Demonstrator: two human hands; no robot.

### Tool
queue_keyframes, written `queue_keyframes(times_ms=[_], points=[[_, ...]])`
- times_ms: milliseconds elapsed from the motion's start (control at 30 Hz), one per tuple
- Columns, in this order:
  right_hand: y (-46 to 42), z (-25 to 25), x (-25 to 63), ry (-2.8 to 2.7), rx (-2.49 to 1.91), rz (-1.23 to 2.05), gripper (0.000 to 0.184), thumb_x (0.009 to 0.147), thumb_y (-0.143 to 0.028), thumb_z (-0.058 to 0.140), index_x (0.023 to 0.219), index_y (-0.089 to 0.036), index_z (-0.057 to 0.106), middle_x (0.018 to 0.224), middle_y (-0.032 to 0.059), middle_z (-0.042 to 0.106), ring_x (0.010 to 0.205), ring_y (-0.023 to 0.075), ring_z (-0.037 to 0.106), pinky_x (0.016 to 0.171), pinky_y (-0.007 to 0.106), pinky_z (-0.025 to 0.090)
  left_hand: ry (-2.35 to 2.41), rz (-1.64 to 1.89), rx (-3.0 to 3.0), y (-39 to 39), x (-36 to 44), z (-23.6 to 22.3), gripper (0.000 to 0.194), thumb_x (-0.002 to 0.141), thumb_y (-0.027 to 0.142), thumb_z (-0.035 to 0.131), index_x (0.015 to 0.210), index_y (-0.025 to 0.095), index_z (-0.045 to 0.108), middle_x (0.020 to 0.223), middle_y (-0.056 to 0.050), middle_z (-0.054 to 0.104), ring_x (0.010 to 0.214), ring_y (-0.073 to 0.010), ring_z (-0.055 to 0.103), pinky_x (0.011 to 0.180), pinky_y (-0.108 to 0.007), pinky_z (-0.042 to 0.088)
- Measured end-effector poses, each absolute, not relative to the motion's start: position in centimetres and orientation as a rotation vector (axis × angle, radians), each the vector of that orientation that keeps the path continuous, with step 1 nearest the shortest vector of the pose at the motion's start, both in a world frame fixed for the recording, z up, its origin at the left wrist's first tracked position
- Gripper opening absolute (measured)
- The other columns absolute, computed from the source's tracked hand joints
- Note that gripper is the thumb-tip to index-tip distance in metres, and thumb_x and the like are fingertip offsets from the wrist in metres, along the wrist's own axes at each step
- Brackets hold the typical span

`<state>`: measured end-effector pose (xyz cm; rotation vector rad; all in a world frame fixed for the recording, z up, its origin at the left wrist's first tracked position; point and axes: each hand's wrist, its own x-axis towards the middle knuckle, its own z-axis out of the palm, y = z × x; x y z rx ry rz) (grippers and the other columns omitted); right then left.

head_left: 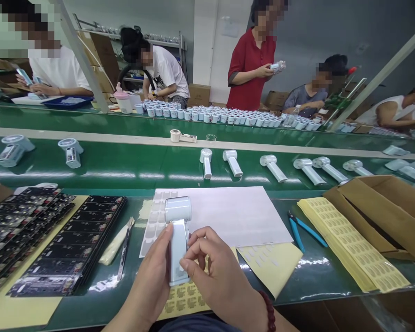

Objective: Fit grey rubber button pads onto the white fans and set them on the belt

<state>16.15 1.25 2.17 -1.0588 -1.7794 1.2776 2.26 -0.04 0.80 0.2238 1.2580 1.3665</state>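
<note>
A light-blue handheld fan (180, 251) stands roughly upright before me, its round head (178, 209) at the top and its smooth handle facing me. My left hand (154, 263) is wrapped round the handle from the left, thumb along its edge. On the handle's lower right side, my right hand (210, 258) has thumb and forefinger pinched together at the surface; whatever lies between those fingertips is too small to make out. Under the hands is a yellow sticker sheet (185, 302). Behind the fan lies a white sheet (228, 212), beside a sheet of grey stickers (150, 233).
At left are stacked black printed sheets (72, 244) and tweezers (125, 249). At right lie blue-handled cutters (302, 230), yellow label sheets (352, 244) and a cardboard box (383, 212). Several fans lie on the green conveyor belt (141, 161). Co-workers are across the line.
</note>
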Motion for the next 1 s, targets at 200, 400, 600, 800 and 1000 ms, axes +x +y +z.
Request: queue_keyframes(times_ms=[200,400,600,800,1000], points=[[1.2,1.6,15.9,-1.79,-0.936,1.14,0.01,0.087,-0.015,0.058,0.079,-0.021,0.058,0.096,0.0019,0.055,0.062,0.0089,0.049,0.057,0.023,0.043,1.262,1.301,0.136,0.4,2.6,2.2,0.046,0.081,0.041,0.073,0.12,0.016,0.069,0.111,-0.01,0.075,0.107,-0.0275,0.068,0.087,-0.034,0.055],[3.4,2.2,16.7,-1.534,-1.043,1.255,0.022,0.097,-0.041,0.053,0.093,-0.021,0.062,0.106,0.0082,0.063,0.081,0.0169,0.063,0.05,0.023,0.042,1.219,1.157,0.198,3.1,0.5,4.8,0.026,0.085,0.029,0.068,0.103,0.01,0.073,0.095,-0.016,0.076,0.082,-0.0247,0.073,0.064,-0.03,0.058],[6.6,0.6,15.5,-2.405,-1.381,0.66,0.046,0.097,-0.02,0.048,0.143,-0.013,0.046,0.127,0.0152,0.069,0.112,0.0278,0.067,0.082,0.037,0.059,1.455,1.268,0.503,12.1,-4.7,6.3,0.016,0.081,0.004,0.066,0.094,0.012,0.067,0.087,-0.009,0.072,0.075,-0.0177,0.07,0.064,-0.026,0.057],[9.1,-2.5,12.5,-2.542,-1.277,0.342,0.056,0.085,-0.002,0.053,0.14,-0.011,0.051,0.104,0.0145,0.077,0.099,0.0286,0.071,0.069,0.033,0.059,1.693,1.263,0.656,20.6,-8.0,3.8,0.033,0.091,0.034,0.062,0.119,0.016,0.061,0.116,-0.009,0.065,0.094,-0.0205,0.066,0.077,-0.04,0.058],[10.6,-7.1,12.5,-2.532,-1.014,-0.04,0.044,0.083,-0.001,0.05,0.123,-0.017,0.058,0.089,0.0077,0.075,0.08,0.0253,0.072,0.055,0.03,0.054,1.983,1.264,0.81,23.5,-12.2,1.6,0.037,0.09,0.035,0.063,0.123,0.018,0.061,0.123,-0.01,0.063,0.103,-0.0238,0.064,0.084,-0.045,0.056]])
